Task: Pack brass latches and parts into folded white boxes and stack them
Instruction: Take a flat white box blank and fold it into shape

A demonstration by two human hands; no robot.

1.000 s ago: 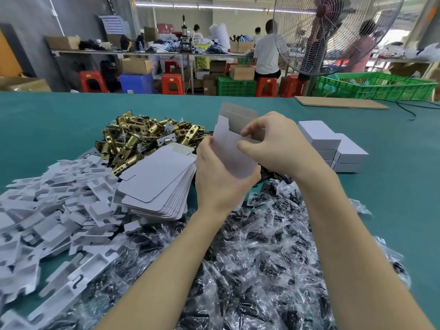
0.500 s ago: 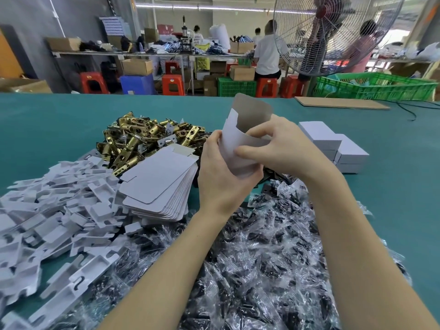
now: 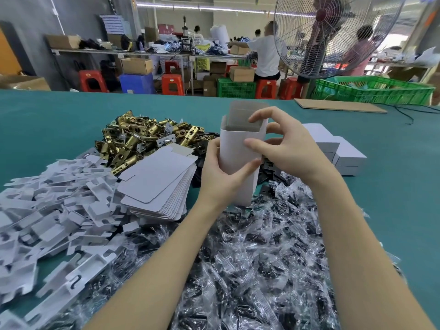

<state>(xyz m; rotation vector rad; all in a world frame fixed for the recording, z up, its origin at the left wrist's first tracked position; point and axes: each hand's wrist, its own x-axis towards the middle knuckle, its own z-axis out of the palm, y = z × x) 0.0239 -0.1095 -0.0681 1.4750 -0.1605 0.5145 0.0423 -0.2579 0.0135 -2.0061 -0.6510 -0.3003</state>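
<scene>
Left hand (image 3: 220,177) has its grip wrapped round an upright, open-topped white box (image 3: 239,158), held above the teal tabletop (image 3: 392,186). Right hand (image 3: 285,148) touches its top edge, fingers loosely spread. Brass latches (image 3: 142,136) piled behind-left, flat box blanks (image 3: 159,184) beside, finished boxes (image 3: 342,153) stacked right.

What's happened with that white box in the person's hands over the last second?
The box went from a flattened, tilted blank to an upright open sleeve, top flap standing. The left hand keeps gripping its lower part; the right hand loosened, its fingers now at the open rim. The flat blanks, brass latches and finished boxes stayed put.
</scene>
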